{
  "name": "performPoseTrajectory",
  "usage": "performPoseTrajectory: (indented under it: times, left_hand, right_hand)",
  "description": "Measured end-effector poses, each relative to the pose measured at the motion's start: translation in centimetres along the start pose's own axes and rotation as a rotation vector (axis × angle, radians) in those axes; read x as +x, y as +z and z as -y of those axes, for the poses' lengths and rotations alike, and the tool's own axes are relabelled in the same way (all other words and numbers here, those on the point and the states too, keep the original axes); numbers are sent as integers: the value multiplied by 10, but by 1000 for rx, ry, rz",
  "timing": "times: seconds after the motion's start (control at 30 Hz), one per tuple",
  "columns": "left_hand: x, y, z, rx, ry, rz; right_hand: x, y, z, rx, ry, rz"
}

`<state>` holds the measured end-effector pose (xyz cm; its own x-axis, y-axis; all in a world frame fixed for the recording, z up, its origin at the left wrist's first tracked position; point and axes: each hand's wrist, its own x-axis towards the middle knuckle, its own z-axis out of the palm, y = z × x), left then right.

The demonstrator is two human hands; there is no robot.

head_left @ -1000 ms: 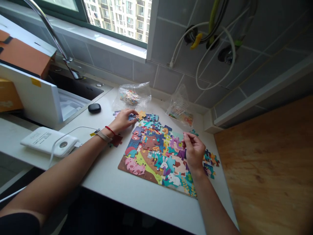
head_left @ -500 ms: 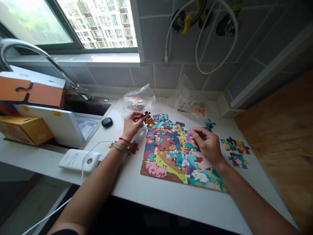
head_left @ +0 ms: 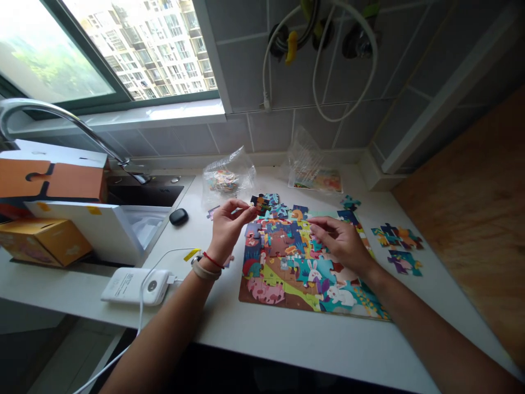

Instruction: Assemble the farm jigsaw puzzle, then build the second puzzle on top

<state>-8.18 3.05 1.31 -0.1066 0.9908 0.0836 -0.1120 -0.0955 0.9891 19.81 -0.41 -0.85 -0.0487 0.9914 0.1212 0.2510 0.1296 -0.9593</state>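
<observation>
My left hand (head_left: 228,225) is closed in a pinch on a dark puzzle piece (head_left: 256,202), just above the top left of a partly assembled jigsaw puzzle (head_left: 266,287). Joined blue animal-print pieces (head_left: 277,210) lie right beside that piece, at the puzzle's upper edge. Over the upper middle of the picture is my right hand (head_left: 344,241), its thumb and fingertips drawn together. Whatever may be between them is too small to make out. The puzzle shows a pink pig, white rabbits and a brown bear.
Loose pieces (head_left: 397,236) lie to the puzzle's right. Behind stand a clear bag of pieces (head_left: 225,179) and another plastic bag (head_left: 304,156). On the left are a black oval case (head_left: 179,217), a white power bank (head_left: 135,285) with a cable, boxes (head_left: 45,241) and a sink (head_left: 143,196).
My left hand has moved right with the dark piece, closer to the blue pieces. My right hand has shifted slightly left across the puzzle. The camera view has tilted a little.
</observation>
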Motion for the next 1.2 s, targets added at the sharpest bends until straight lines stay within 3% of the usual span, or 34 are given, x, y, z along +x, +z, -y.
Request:
performPoseTrajectory:
  times: [0.17, 0.3, 0.4, 0.5, 0.57, 0.7, 1.1, 1.2]
  left_hand:
    - [-34, 27, 7, 18, -62, 270]
    - [-49, 37, 15, 50, -20, 425]
    - [-47, 35, 15, 290, 216, 519]
    - [-41, 27, 16, 624, 489, 693]
    - [-37, 23, 19, 791, 563, 776]
    - [-34, 19, 25, 912, 556, 805]
    - [-24, 14, 20, 870, 575, 886]
    - [-23, 13, 16, 829, 579, 862]
  right_hand:
    - [-4, 4, 7, 201, 34, 164]
    - [-4, 5, 8, 246, 42, 177]
    - [2, -2, 6, 255, 64, 83]
    - [8, -12, 1, 207, 134, -11]
    - [11, -15, -3, 147, 212, 0]
    - [12, -13, -10, 84, 288, 4]
    - [9, -6, -12, 109, 279, -57]
    - [9, -7, -11, 90, 247, -50]
